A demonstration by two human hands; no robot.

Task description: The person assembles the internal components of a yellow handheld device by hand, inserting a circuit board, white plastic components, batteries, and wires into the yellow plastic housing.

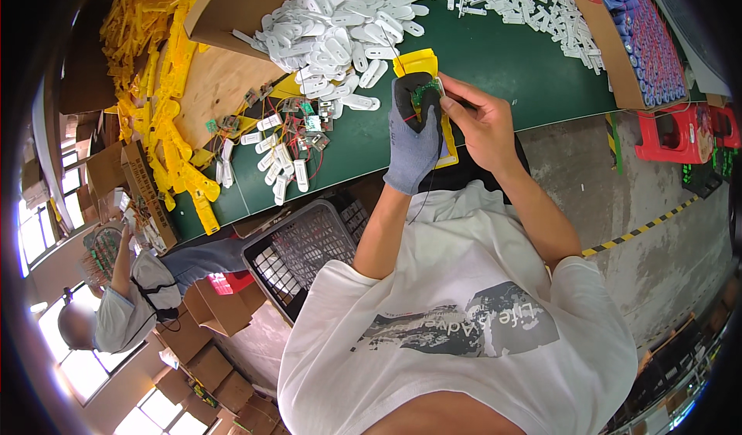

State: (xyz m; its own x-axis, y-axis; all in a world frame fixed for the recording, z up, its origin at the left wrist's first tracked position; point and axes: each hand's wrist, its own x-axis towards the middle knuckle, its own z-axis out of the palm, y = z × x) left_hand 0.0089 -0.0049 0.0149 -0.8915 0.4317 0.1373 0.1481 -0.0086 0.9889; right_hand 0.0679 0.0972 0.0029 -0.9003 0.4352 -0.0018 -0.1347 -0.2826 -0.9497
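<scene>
In front of my chest, over the table's front edge, I hold a long yellow plastic casing (416, 62). My left hand (416, 129), in a grey glove with dark fingertips, is wrapped around its middle. A bit of green and a red wire show at those fingers. My bare right hand (485, 126) pinches the casing's right side with thumb and fingers. A thin white edge shows there; the exact part under the fingertips is hidden. Left of my hands lie small circuit boards with wires (309, 122) and white plastic pieces (278, 160).
White oval covers (332, 29) are heaped at the back of the green table (495, 64). Yellow casings (174, 118) pile up at left. A carton of blue-purple cylinders (638, 40) stands at right. Below are a grey crate (297, 242) and red stool (676, 137). Another person (131, 288) works at far left.
</scene>
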